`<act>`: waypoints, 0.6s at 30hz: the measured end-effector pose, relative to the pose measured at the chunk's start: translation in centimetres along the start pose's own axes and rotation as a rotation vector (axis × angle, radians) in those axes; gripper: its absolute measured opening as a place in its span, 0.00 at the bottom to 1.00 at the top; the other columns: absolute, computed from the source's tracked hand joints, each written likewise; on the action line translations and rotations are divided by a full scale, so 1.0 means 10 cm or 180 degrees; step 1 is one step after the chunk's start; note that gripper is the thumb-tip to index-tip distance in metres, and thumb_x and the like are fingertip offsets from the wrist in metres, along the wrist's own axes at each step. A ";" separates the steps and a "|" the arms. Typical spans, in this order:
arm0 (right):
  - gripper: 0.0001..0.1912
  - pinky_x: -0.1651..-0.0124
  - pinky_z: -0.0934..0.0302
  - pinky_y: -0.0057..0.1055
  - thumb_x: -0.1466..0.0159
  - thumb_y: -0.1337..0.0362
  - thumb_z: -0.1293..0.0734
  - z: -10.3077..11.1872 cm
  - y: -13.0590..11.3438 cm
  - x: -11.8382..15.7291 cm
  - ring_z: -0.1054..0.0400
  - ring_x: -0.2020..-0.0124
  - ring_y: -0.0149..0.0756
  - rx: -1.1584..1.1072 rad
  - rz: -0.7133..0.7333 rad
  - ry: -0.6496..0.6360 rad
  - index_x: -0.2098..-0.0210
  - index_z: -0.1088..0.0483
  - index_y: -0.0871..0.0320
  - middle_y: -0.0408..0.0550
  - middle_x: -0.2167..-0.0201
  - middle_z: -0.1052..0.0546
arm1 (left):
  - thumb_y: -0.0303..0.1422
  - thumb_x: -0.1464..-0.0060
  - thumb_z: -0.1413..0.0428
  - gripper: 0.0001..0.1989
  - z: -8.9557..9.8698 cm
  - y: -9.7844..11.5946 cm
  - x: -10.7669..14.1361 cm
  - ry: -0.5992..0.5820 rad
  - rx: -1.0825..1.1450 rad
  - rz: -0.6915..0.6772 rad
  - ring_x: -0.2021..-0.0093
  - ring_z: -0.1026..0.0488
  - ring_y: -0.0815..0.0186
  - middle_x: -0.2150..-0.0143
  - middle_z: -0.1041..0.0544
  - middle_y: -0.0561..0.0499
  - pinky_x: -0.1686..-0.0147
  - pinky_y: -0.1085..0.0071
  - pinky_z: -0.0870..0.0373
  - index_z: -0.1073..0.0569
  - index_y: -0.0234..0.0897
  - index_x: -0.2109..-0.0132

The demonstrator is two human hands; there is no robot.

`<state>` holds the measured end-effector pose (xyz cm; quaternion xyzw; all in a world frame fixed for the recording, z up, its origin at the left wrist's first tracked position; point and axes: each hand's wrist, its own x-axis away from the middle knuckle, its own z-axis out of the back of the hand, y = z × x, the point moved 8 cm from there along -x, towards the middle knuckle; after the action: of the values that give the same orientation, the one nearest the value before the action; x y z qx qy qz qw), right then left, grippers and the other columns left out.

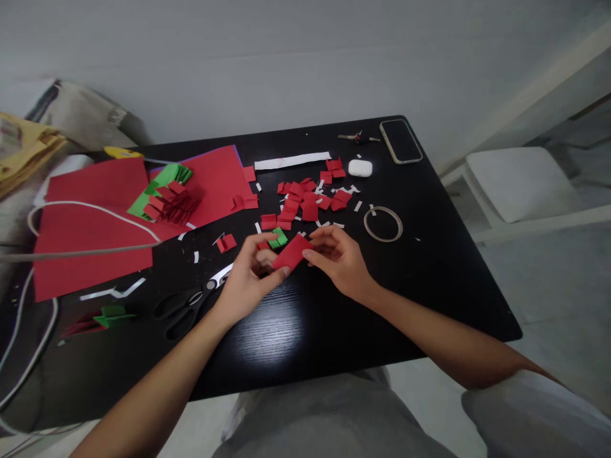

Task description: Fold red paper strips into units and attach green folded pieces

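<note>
A small piece of red paper (293, 253) is held up between my two hands over the black table. My left hand (252, 270) pinches its left end between thumb and fingers. At the other end, my right hand (337, 259) grips the right edge, thumb on the near side. Just behind the paper lies a small folded green piece (278, 238). Folded red paper pieces (300, 198) are heaped beyond my hands, mixed with white paper scraps. Black-handled scissors (195, 300) rest beside my left wrist, their blades partly hidden under that hand.
Large red sheets (95, 235) cover the table's left side, with folded green strips (162, 184) and red strips (174, 202) on top. A white cable (95, 205) loops across them. A tape roll (383, 224), white earbud case (360, 168) and phone (401, 141) lie right.
</note>
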<state>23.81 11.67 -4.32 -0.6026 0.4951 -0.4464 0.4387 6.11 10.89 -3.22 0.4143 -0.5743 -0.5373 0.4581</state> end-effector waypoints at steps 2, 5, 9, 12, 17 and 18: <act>0.19 0.60 0.25 0.30 0.42 0.60 0.21 -0.02 0.01 0.00 0.24 0.63 0.32 -0.0063 -0.0015 -0.0061 0.56 0.29 0.54 0.42 0.65 0.22 | 0.32 0.46 0.32 0.25 -0.10 -0.08 0.03 -0.0357 -0.0032 0.0231 0.69 0.22 0.67 0.69 0.22 0.56 0.66 0.72 0.26 0.31 0.40 0.43; 0.20 0.57 0.26 0.31 0.43 0.62 0.20 -0.07 0.03 0.03 0.23 0.64 0.32 -0.0107 -0.0052 -0.0172 0.55 0.29 0.54 0.41 0.65 0.21 | 0.33 0.46 0.32 0.20 -0.21 -0.19 0.08 -0.0652 0.0057 0.0541 0.68 0.20 0.65 0.67 0.19 0.53 0.67 0.70 0.25 0.29 0.40 0.49; 0.18 0.54 0.26 0.35 0.44 0.62 0.20 -0.13 0.07 0.05 0.22 0.62 0.35 0.0096 -0.0181 -0.0379 0.58 0.26 0.55 0.44 0.64 0.18 | 0.35 0.47 0.31 0.19 -0.21 -0.26 0.10 -0.0518 0.0221 0.0659 0.67 0.18 0.63 0.67 0.18 0.53 0.67 0.69 0.23 0.31 0.41 0.54; 0.11 0.55 0.26 0.35 0.41 0.61 0.22 -0.18 0.06 0.06 0.22 0.62 0.36 0.0234 -0.0211 -0.0601 0.62 0.23 0.57 0.46 0.64 0.17 | 0.36 0.46 0.31 0.20 -0.19 -0.22 0.10 -0.0486 0.0089 0.0537 0.67 0.18 0.63 0.67 0.18 0.54 0.67 0.69 0.23 0.33 0.42 0.54; 0.06 0.58 0.29 0.34 0.38 0.61 0.25 -0.17 -0.05 0.06 0.23 0.63 0.36 0.0742 0.0109 -0.0661 0.61 0.19 0.55 0.46 0.64 0.17 | 0.37 0.40 0.36 0.16 -0.06 0.01 0.07 -0.0134 -0.0614 -0.0163 0.64 0.20 0.65 0.64 0.18 0.51 0.61 0.68 0.22 0.27 0.40 0.48; 0.06 0.57 0.29 0.35 0.38 0.62 0.25 -0.17 -0.09 0.06 0.23 0.62 0.37 0.0917 0.0228 -0.0652 0.61 0.18 0.54 0.46 0.63 0.17 | 0.37 0.39 0.36 0.15 -0.03 0.05 0.07 -0.0036 -0.0732 -0.0295 0.64 0.20 0.65 0.63 0.18 0.50 0.60 0.69 0.23 0.25 0.39 0.48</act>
<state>22.45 10.99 -3.07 -0.5578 0.3999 -0.4332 0.5842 6.23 10.22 -2.62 0.3821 -0.4916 -0.6226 0.4740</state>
